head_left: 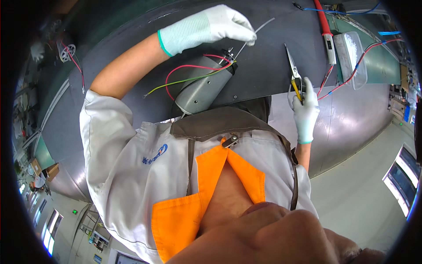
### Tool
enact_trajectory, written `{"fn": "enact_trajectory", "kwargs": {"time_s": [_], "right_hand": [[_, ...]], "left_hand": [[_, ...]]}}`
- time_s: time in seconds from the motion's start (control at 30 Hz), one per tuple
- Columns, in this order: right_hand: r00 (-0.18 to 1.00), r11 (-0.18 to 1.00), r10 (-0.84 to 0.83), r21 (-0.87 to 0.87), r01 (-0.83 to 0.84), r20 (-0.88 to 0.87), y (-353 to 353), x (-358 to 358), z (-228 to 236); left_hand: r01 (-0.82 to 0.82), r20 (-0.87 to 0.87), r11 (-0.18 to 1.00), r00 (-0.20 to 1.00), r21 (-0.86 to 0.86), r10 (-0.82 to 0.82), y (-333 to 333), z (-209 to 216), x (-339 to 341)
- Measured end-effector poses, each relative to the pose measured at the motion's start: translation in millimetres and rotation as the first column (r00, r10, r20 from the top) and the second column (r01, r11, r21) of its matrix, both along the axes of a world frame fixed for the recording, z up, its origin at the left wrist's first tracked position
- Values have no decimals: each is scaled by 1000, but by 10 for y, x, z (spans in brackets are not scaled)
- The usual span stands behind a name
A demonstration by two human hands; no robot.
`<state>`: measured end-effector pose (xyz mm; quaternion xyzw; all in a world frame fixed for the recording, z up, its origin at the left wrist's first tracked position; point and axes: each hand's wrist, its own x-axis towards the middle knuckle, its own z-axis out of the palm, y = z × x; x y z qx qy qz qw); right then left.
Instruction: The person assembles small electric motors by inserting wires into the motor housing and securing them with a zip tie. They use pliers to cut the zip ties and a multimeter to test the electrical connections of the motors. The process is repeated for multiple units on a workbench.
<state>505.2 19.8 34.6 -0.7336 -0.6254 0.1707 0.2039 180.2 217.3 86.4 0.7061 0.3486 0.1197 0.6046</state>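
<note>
My left hand (215,27), in a white knit glove with a green cuff, pinches a thin whitish plastic strip (266,23) that looks like a cable tie. The strip runs down to the wired end of a grey metal cylinder (203,93), which resembles a motor housing and lies tilted on the dark table. Red wires (181,67) and a yellow-green wire (169,86) loop out of that end. Over on the right, my gloved right hand (305,112) is closed around the handles of scissors (293,66) with a yellow part, blades pointing away from me.
Right of the scissors lies a red and white pen-shaped tool (328,42). Beside it sits a clear plastic box (359,66) holding white strips. Red and blue wires (351,72) cross there. A small reel (67,53) with wires stands at the far left of the dark table (127,28).
</note>
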Motion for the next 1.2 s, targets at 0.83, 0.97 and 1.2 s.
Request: {"fn": "enact_trajectory", "kwargs": {"time_s": [0.83,0.97,1.2], "right_hand": [[941,951,307,-5,-309,144,518,-696,280],[809,917,344,14,-398,477,657,-471,202],[373,582,-198,-415,-700,-906,487,-1346,54]], "left_hand": [[-67,171,998,983,22,62,-649,808,-1227],[237,-367,972,905,11,-216,-1536,809,-1888],[-328,-76,562,813,759,577,-2067,-255,-779]]}}
